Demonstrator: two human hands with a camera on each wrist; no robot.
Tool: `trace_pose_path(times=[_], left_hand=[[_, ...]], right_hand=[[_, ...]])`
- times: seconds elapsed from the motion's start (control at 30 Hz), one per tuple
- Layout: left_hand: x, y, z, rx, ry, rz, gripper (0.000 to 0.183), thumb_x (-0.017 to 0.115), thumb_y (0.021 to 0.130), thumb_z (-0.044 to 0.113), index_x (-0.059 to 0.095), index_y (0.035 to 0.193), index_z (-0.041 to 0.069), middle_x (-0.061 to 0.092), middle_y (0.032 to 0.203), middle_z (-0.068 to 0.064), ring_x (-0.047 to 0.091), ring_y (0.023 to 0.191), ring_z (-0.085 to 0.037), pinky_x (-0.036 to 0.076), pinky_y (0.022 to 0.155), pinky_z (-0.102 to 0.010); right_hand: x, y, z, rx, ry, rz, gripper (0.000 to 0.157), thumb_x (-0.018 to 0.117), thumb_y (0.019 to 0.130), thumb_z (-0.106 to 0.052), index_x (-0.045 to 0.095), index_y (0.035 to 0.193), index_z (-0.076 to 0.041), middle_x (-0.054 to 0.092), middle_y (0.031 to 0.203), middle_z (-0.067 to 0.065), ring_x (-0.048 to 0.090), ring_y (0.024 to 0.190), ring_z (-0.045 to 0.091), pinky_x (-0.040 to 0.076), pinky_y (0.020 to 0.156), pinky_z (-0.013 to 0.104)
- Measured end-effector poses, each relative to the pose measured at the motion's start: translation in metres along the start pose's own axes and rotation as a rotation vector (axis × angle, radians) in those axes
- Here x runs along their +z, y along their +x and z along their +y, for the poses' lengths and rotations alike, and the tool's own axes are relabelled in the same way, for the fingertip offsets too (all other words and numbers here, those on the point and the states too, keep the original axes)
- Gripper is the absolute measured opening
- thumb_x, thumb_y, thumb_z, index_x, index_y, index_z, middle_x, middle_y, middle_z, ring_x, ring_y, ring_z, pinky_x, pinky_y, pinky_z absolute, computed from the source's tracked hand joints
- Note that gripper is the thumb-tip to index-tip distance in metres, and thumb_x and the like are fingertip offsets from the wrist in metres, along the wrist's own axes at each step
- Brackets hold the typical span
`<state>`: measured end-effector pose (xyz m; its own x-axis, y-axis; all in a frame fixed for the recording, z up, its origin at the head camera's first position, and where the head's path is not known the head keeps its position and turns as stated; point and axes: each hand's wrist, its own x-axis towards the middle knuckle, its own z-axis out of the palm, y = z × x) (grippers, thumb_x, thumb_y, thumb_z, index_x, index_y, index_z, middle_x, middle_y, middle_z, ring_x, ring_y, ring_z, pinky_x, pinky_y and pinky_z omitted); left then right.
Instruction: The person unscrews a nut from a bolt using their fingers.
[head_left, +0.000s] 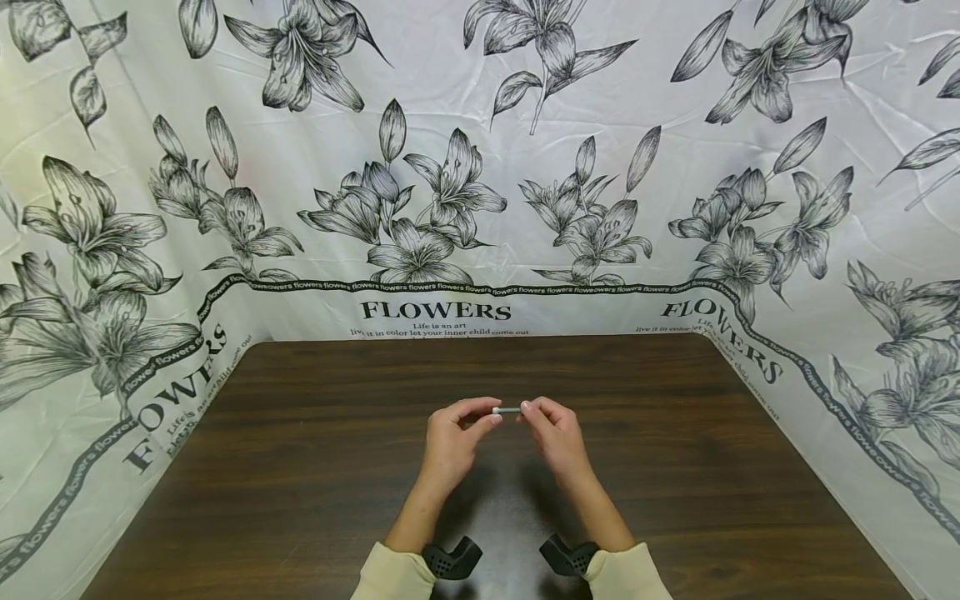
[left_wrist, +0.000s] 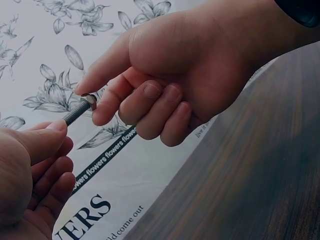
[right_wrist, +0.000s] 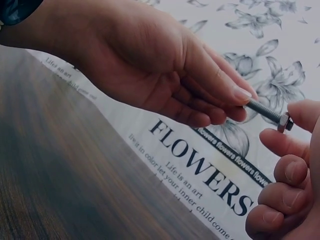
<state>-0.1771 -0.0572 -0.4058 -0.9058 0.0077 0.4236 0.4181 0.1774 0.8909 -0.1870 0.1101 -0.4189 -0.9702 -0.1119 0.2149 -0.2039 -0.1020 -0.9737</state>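
A slim metal bolt (head_left: 508,410) is held level in the air over the middle of the bench, well short of the far edge. Its grey shank is threaded, and a six-sided metal piece (right_wrist: 285,122) sits at its left end.

My two hands meet at it. My right hand (head_left: 557,433) pinches the shank's other end between thumb and forefinger, its remaining fingers loosely bent. My left hand (head_left: 453,437) has thumb and forefinger closed around the six-sided end, the other three fingers curled toward the palm; how firmly it grips, I cannot tell.

My forearms come in from the near side and slant toward each other, in cream sleeves (head_left: 626,575), with a black device (head_left: 452,558) on each wrist. Soft shadows fall beneath them.

The bench (head_left: 315,467) is dark brown with streaky wood grain and a paler sheen near my wrists. White cloth (head_left: 427,67) rises along its far, left and right edges, printed with black line-drawn lilies, a dark lettered band and, below that, the word "FLOWERS".
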Motion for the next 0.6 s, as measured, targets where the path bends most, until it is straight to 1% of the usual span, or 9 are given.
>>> trace_pose_path(times=[0.07,0.13,0.2,0.27,0.37,0.5,0.6], left_hand=[[0.000,0.001,-0.001,0.002,-0.007,0.001,0.017,0.075,0.081,-0.003,0.074,0.098,-0.002,0.072,0.092,-0.015,0.065,0.077,-0.024,0.053,0.067,-0.028],[-0.001,0.001,-0.001,-0.001,-0.013,0.005,0.017,0.075,0.081,-0.003,0.074,0.099,-0.003,0.072,0.092,-0.015,0.065,0.077,-0.022,0.052,0.067,-0.026],[-0.001,0.001,0.000,-0.006,-0.014,0.009,0.017,0.075,0.081,-0.003,0.074,0.099,-0.003,0.072,0.092,-0.014,0.065,0.077,-0.020,0.051,0.066,-0.024],[-0.001,0.001,0.001,-0.012,-0.012,0.012,0.017,0.075,0.081,-0.002,0.074,0.099,-0.004,0.072,0.092,-0.014,0.065,0.077,-0.018,0.051,0.066,-0.023],[-0.002,0.001,0.002,-0.026,-0.016,0.013,0.018,0.075,0.082,-0.001,0.074,0.099,-0.003,0.072,0.092,-0.014,0.064,0.077,-0.018,0.050,0.065,-0.023],[-0.002,0.001,0.003,-0.038,-0.015,0.012,0.018,0.075,0.082,-0.001,0.074,0.099,-0.002,0.072,0.093,-0.014,0.064,0.077,-0.018,0.050,0.064,-0.022],[-0.002,0.001,0.002,-0.037,-0.010,0.013,0.018,0.075,0.082,0.000,0.074,0.100,-0.003,0.072,0.093,-0.014,0.064,0.077,-0.017,0.050,0.065,-0.022]], right_hand=[[-0.001,0.000,0.000,-0.012,0.009,-0.008,0.023,0.053,0.099,-0.004,0.057,0.089,0.016,0.034,0.050,-0.008,0.026,0.042,0.004,0.022,0.041,0.020],[-0.003,0.002,0.006,-0.025,0.020,-0.017,0.018,0.054,0.098,-0.003,0.059,0.092,0.014,0.035,0.051,-0.008,0.027,0.043,0.004,0.022,0.042,0.019],[-0.005,0.004,0.013,-0.040,0.028,-0.027,0.017,0.055,0.098,-0.001,0.059,0.097,0.015,0.035,0.052,-0.008,0.028,0.043,0.004,0.023,0.042,0.020],[-0.007,0.005,0.016,-0.040,0.036,-0.034,0.018,0.055,0.097,0.000,0.059,0.102,0.016,0.035,0.053,-0.008,0.028,0.043,0.003,0.023,0.043,0.019],[-0.008,0.007,0.022,-0.062,0.022,-0.033,0.020,0.057,0.097,-0.001,0.060,0.108,0.015,0.036,0.053,-0.006,0.028,0.042,0.005,0.023,0.041,0.020],[-0.007,0.007,0.025,-0.111,-0.011,-0.016,0.023,0.061,0.094,-0.002,0.061,0.111,0.014,0.036,0.052,-0.004,0.028,0.041,0.007,0.023,0.040,0.021],[-0.007,0.008,0.027,-0.158,-0.020,-0.007,0.023,0.063,0.091,0.001,0.061,0.111,0.013,0.035,0.053,-0.003,0.028,0.042,0.007,0.022,0.039,0.023]])
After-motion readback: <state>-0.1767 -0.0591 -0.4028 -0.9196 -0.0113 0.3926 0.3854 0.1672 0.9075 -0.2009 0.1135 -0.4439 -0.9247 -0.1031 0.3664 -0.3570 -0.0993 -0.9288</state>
